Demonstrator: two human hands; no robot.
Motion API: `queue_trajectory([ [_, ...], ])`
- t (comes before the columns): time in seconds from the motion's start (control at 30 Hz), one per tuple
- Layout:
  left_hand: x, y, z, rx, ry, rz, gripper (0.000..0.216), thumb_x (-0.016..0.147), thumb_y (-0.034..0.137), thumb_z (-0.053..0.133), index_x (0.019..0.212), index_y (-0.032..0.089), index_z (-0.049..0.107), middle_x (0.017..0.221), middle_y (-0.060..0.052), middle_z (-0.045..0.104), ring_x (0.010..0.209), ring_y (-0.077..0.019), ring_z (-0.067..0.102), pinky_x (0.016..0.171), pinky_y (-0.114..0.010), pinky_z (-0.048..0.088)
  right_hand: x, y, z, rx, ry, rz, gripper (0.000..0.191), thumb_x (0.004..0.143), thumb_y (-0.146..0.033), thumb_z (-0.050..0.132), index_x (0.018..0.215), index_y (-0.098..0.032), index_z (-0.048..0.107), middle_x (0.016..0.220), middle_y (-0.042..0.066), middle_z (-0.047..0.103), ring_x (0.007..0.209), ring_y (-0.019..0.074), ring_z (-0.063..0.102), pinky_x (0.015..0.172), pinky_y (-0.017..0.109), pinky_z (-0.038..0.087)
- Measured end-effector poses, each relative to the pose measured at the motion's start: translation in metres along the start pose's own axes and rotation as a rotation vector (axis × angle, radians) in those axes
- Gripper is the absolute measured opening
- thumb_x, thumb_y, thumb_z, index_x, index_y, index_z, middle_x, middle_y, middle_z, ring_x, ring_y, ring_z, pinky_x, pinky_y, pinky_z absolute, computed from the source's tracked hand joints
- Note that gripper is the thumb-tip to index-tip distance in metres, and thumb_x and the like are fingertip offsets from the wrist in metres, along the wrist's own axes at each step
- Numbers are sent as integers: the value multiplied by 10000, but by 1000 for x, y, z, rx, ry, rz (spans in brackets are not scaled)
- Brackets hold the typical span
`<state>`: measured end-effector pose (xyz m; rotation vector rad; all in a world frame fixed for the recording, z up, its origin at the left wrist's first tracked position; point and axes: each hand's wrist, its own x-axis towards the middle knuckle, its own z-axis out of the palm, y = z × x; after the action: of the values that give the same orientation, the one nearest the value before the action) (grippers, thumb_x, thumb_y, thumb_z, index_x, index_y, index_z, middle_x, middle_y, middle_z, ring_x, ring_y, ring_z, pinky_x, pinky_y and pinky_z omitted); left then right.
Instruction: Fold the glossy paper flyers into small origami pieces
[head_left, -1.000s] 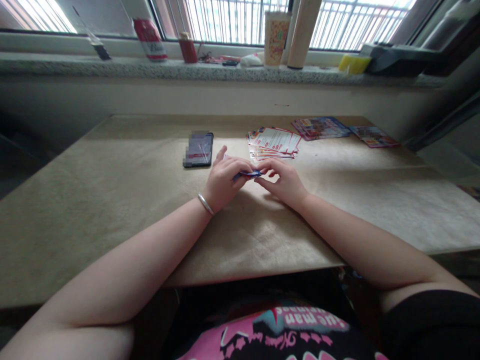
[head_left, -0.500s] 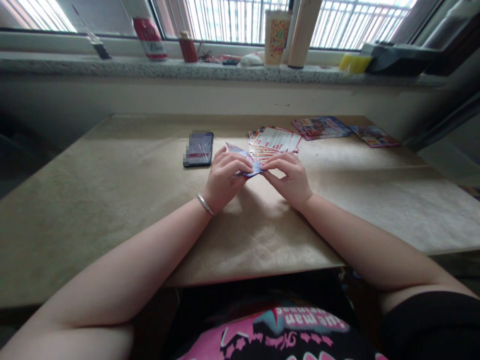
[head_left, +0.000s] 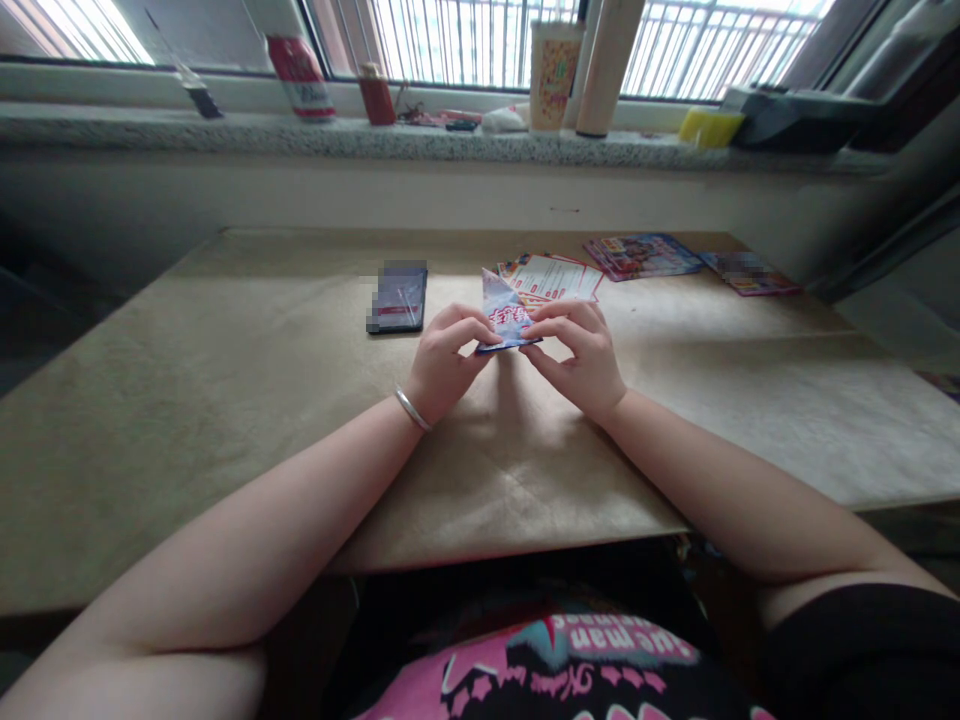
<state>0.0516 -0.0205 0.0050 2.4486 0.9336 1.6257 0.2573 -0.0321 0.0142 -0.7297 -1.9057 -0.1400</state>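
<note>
A small folded printed paper (head_left: 504,315), blue and white with red marks, stands up between my two hands near the middle of the paper-covered table (head_left: 225,400). My left hand (head_left: 442,365), with a silver bangle on the wrist, pinches the paper's left lower edge. My right hand (head_left: 581,355) pinches its right side. Both hands rest just above the tabletop, fingers curled.
A dark phone (head_left: 399,297) lies left of the hands. A pile of red-and-white leaflets (head_left: 559,278) lies just behind them, with more colourful leaflets (head_left: 641,254) and another sheet (head_left: 746,272) to the far right. The window ledge (head_left: 375,140) carries a cup (head_left: 553,62), cans and small items.
The folded paper lay flat and low between my fingers; now one flap is lifted upright. Both hands shifted slightly away from me.
</note>
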Motion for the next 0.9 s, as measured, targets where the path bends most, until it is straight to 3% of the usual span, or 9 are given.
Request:
queue_trajectory([
  [0.2,0,-2,0,-99,-40,-94,213,866,393,679,781,203,637,875,-21,692,813,-143,634,766,-303,519,-1,6,-3,12,-16,18,36,838,-290,690,868,-274,682,1032,33,678,992,209,622,905,417,469],
  [0.43,-1,0,0,237,-67,-6,121,827,317,706,750,236,659,800,2,717,1059,-235,612,978,-440,411,2,5,-5,-16,-73,-37,31,850,-263,673,829,-284,684,1010,17,701,987,208,620,926,425,466],
  [0.6,-2,7,-2,376,-102,74,83,847,361,688,852,279,695,833,2,720,1002,-234,596,950,-444,360,2,-1,-5,-73,-128,-13,47,860,-308,669,821,-295,690,965,6,708,988,211,607,951,433,454],
  [0.9,0,0,0,270,-73,107,143,882,375,658,786,270,678,819,26,716,907,-182,585,896,-383,377,3,-1,-4,12,-74,-49,19,834,-259,665,850,-267,659,913,10,713,939,195,616,921,411,481],
])
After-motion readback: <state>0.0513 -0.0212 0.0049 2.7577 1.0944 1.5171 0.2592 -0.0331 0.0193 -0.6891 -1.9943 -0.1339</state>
